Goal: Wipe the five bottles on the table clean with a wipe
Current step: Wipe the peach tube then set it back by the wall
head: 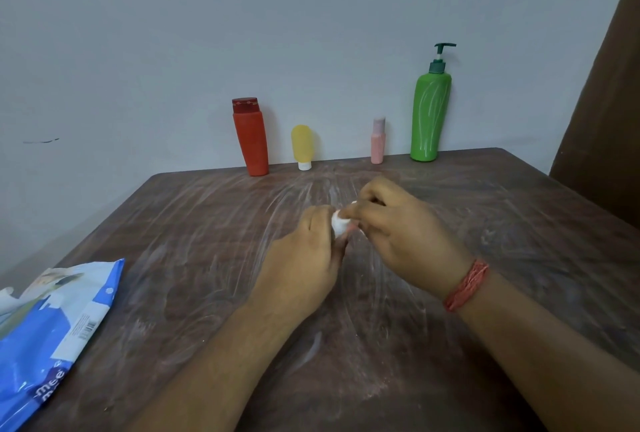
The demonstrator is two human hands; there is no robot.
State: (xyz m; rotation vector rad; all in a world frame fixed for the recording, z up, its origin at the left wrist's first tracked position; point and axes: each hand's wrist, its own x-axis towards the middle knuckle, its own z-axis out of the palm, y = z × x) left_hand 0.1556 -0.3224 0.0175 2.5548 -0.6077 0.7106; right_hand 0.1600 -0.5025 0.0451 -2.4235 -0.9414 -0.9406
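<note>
While both hands meet mid-table, the left hand (304, 258) and right hand (391, 227) curl around a white wipe (338, 222) and something small within it, probably the fifth bottle, mostly hidden. Rubbing well likely means turning it so every side meets the wipe. Four bottles stand at the far edge: red (251, 141), yellow (302, 146), pink (378, 141), green (429, 113). Open table (207, 241) lies around; a wipes pack (52, 327) overhangs the left edge.

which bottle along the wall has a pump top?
The green bottle, tallest and rightmost of the four standing. The red bottle, yellow bottle and pink bottle have plain caps.
</note>
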